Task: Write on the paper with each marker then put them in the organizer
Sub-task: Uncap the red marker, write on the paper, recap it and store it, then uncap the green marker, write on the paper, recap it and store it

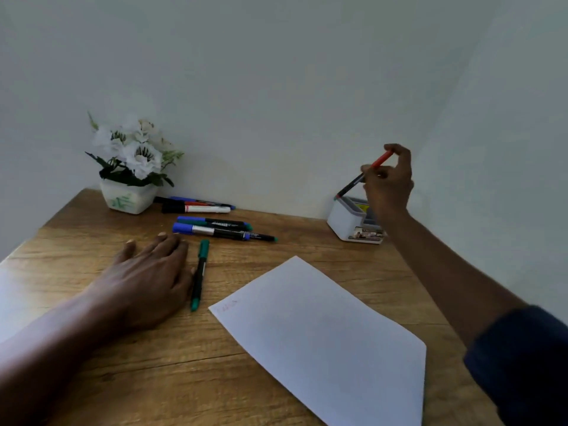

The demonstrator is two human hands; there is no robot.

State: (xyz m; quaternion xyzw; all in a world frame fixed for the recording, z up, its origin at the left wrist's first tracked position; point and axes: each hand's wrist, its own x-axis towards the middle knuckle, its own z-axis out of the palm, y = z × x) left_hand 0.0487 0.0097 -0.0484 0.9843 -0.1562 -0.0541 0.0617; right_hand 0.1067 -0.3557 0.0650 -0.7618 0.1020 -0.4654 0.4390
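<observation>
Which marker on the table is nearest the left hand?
The green marker lying alone beside the left hand, between it and the paper. The other markers lie grouped farther back; the red marker is in the right hand.

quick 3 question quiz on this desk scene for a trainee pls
1. True or false: the right hand holds a red marker near the organizer.
2. What lies on the table right beside the left hand? A) a green marker B) scissors C) a ruler
3. Where on the paper are the faint red marks?

Key: 1 true. 2 A. 3 At the paper's left corner, the one nearest the green marker.
</observation>
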